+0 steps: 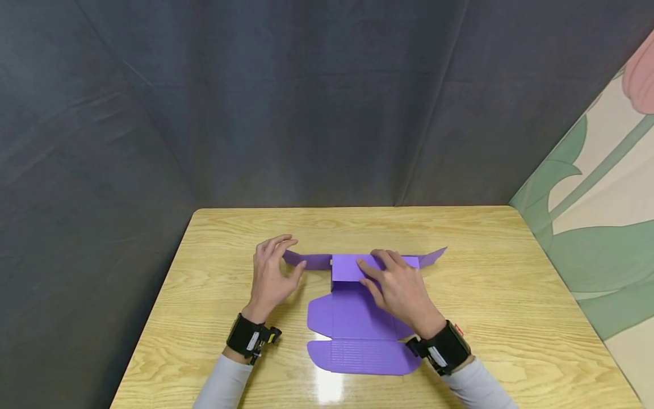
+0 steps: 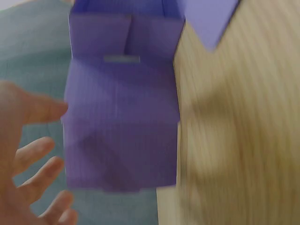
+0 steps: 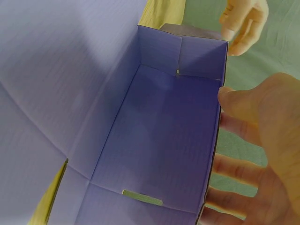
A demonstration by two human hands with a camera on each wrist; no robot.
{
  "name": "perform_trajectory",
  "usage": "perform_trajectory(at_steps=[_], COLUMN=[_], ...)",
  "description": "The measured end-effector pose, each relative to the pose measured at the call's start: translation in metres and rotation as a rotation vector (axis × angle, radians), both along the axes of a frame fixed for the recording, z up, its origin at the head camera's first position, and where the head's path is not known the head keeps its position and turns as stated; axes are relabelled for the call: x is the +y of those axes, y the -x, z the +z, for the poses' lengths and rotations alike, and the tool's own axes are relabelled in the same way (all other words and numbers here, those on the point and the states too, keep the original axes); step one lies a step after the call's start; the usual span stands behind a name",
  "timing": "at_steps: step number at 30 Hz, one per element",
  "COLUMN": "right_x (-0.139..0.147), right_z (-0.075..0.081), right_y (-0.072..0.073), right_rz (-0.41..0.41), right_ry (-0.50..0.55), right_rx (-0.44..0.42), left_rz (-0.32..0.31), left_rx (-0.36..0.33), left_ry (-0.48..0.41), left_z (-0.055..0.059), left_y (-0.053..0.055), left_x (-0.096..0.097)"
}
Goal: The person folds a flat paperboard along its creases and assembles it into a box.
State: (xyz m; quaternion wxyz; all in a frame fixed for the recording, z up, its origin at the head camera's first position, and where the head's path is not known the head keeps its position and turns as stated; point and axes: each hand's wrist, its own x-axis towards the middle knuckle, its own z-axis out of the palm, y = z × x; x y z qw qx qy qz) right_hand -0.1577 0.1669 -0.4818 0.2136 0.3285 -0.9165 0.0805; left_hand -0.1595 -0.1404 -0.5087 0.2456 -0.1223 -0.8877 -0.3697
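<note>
A partly folded purple cardboard box [image 1: 363,315] lies on the table, its lid with side tabs spread flat toward the person. The folded part [image 3: 164,126] stands at the far side, with doubled end walls and a slot at each end. My right hand [image 1: 403,287] rests on its outer panel [image 1: 347,267], fingers spread, with the thumb tip at the panel's edge. My left hand [image 1: 271,275] is at the outer end of the long left flap [image 2: 122,150], its fingers apart and the thumb tip right at the flap's edge.
The wooden table [image 1: 214,295] carries the box near its middle. A dark grey curtain [image 1: 306,113] hangs behind the table and along its left. At the right is a cloth with a flower pattern [image 1: 603,244]. Another flap [image 1: 433,257] sticks out on the box's right.
</note>
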Motion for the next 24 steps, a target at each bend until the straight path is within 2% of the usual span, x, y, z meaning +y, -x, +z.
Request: perform_trajectory(at_steps=[4,7,14,24], right_x=[0.0,0.0,0.001,0.001], right_z=[-0.001,-0.001,-0.002,-0.002], right_y=[0.0,0.0,0.001,0.002], right_rz=[-0.001,-0.004,0.001,0.006], right_ry=[-0.004,-0.012,0.002,0.004], right_rx=[-0.013,-0.017,0.004,-0.01], left_rz=[-0.016,-0.025,-0.022,-0.026], left_rx=[-0.111,-0.147,-0.133,-0.118], left_ry=[0.047,0.031,-0.044,-0.069], left_z=[-0.003,-0.005,-0.008,-0.011], left_y=[0.003,0.002,-0.002,-0.009], left_x=[-0.007,-0.008,-0.005,-0.006])
